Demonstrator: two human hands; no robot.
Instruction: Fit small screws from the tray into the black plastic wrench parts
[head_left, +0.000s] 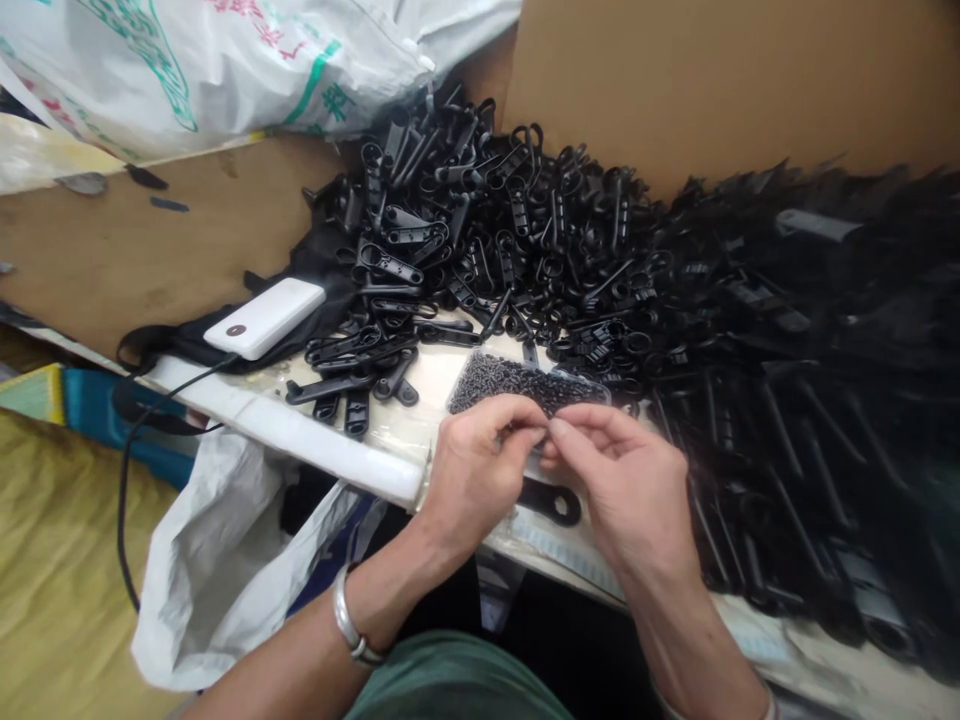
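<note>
My left hand (480, 460) and my right hand (634, 475) meet fingertip to fingertip over the table's front edge, both closed in a pinch. Whatever lies between the fingertips is too small or too hidden to make out. Just beyond them sits a clear shallow box (491, 380) full of tiny dark pieces, partly covered by my fingers. Below the hands, a flat black plastic part with a round hole at its end (559, 502) lies near the edge, its other end hidden behind my left hand.
A large heap of black plastic parts (517, 220) fills the back, with more dark parts (795, 400) to the right. At left lies a white power bank (266, 318) with a black cable (127, 490). Cardboard (735, 90) stands behind; a white sack (202, 560) hangs open below the edge.
</note>
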